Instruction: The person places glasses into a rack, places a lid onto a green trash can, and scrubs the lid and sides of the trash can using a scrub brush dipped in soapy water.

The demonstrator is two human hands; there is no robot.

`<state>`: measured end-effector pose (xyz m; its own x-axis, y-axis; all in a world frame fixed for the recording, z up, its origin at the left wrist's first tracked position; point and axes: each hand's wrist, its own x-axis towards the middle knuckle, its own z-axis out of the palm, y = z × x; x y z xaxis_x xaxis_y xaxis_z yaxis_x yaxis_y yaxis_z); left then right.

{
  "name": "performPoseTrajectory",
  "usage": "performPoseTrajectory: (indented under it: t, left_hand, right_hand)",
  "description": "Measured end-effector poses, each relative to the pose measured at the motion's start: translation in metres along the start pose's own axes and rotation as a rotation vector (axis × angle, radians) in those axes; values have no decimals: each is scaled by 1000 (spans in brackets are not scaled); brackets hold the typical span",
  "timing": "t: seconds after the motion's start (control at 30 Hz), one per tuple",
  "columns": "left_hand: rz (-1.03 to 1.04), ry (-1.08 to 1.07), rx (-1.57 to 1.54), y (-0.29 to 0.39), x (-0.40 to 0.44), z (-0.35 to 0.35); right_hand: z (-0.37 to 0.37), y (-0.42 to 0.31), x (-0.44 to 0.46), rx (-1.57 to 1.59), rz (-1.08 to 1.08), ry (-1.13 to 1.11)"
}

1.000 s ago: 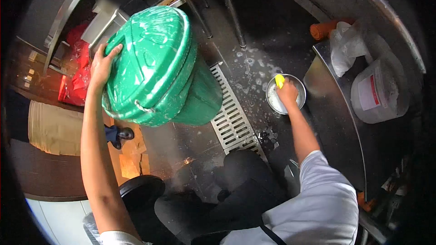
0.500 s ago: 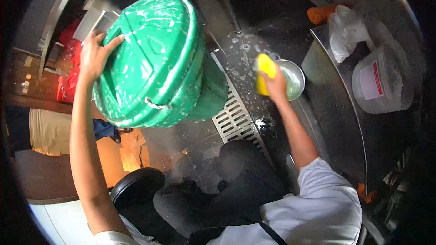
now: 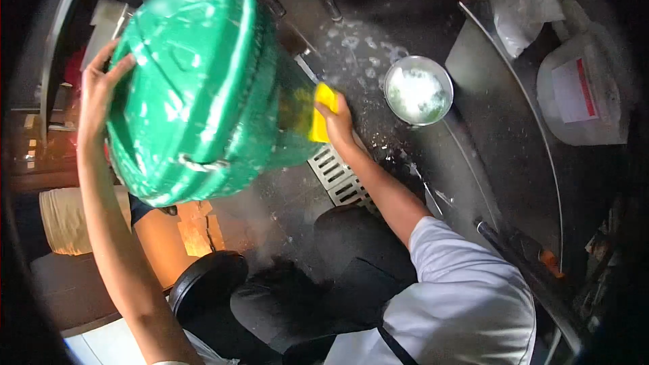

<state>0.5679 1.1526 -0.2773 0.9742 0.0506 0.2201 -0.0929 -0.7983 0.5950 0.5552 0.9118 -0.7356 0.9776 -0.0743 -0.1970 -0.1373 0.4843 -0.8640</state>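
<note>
Landmark: green bin (image 3: 189, 88) | left hand (image 3: 100, 91): grip clamped on bin's edge | right hand (image 3: 340, 122): grip clamped on yellow sponge (image 3: 326, 105), now moved from metal bowl (image 3: 414, 121) to bin's side, contact unclear | reading: work shifts binward

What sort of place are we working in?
Likely a washing area, perhaps in a commercial kitchen: there's a slotted floor drain, a metal bowl of suds, and a large soapy green container.

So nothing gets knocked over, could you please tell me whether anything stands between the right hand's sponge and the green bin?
Nothing visible does: the sponge, in the right hand, is right beside the bin, though contact is unclear. The bowl is off to the right.
</note>
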Motion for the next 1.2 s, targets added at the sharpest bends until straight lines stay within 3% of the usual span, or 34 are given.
performPoseTrajectory:
  t: [0.03, 0.07, 0.13, 0.17, 0.2, 0.23, 0.27, 0.33, 0.43, 0.53, 0.63, 0.67, 0.77, 0.8, 0.9, 0.93, 0.97, 1.0, 1.1, 1.2]
  left_hand:
    - [-51, -21, -28, -1, 1, -1]
    - [-107, -39, -60, -4, 1, -2]
    - [-90, -56, -121, -6, 2, -2]
    - [-101, -50, -121, -6, 1, -2]
    - [-105, -38, -117, -6, 0, -3]
    - [-85, 12, -80, -11, -1, -5]
    - [-82, 7, -23, -16, 1, -8]
    - [-112, -2, 41, -22, 4, -15]
    - [-118, -10, -31, -10, 1, -10]
    - [-156, 43, 11, -3, -6, -2]
    - [-201, 97, -7, 8, -13, 3]
    - [-222, 110, -15, 5, -14, 1]
    - [-266, 126, 23, -12, -10, -9]
    - [-292, 146, 88, -6, -12, -8]
    - [-267, 191, 30, -22, -8, -13]
    - [-281, 178, 30, -19, -8, -12]
    - [-297, 168, 29, -16, -7, -12]
    - [-308, 165, 26, -13, -8, -12]
    - [-370, 123, -4, -11, -8, -11]
    - [-325, 169, 135, -9, -10, -13]
  right_hand:
    - [16, -71, -29, 90, 49, -114]
    - [31, -83, -43, 26, -199, -92]
    - [41, -113, -60, -87, -231, -41]
    - [37, -87, -48, 62, -99, -15]
    - [24, -40, -22, 23, -19, 34]
    - [-13, 38, 4, -157, 256, 66]
    - [-24, 75, 12, 24, 348, 81]
    - [-4, 74, 14, -200, 130, 176]
    - [53, -104, -36, -10, -200, -78]
    - [76, -187, -40, 304, -120, -201]
    - [56, -128, -11, 272, -106, -166]
    - [42, -78, 1, 382, 6, -146]
    - [-16, 88, 26, -195, 243, -4]
    - [-21, 111, 18, -375, 329, 94]
    - [31, -14, -14, -66, 101, -26]
    - [54, -71, -31, 93, -78, -102]
    - [65, -122, -45, 4, -121, -156]
    - [80, -144, -50, 154, -236, -199]
    - [75, -129, -43, 196, -150, -127]
    - [26, 2, -13, 44, 80, -14]
